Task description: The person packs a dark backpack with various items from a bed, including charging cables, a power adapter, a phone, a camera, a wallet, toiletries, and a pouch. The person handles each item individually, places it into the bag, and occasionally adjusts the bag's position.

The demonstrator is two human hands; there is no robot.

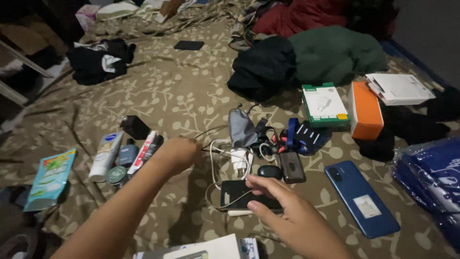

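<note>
The right hand point(282, 206) hovers spread over the black power bank point(239, 194) while the left hand point(177, 152), loosely curled and empty, nears the white cable point(218, 153), whose loops just ahead could snag and drag neighbouring gadgets.

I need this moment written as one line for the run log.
left hand: closed, near white cable | right hand: open, fingers on black phone | surface: leaf-patterned bedsheet | nearby: blue phone

Dim rm, olive leaf-print bedsheet point(191, 91) w/ grey wall point(426, 29) top right.
</note>
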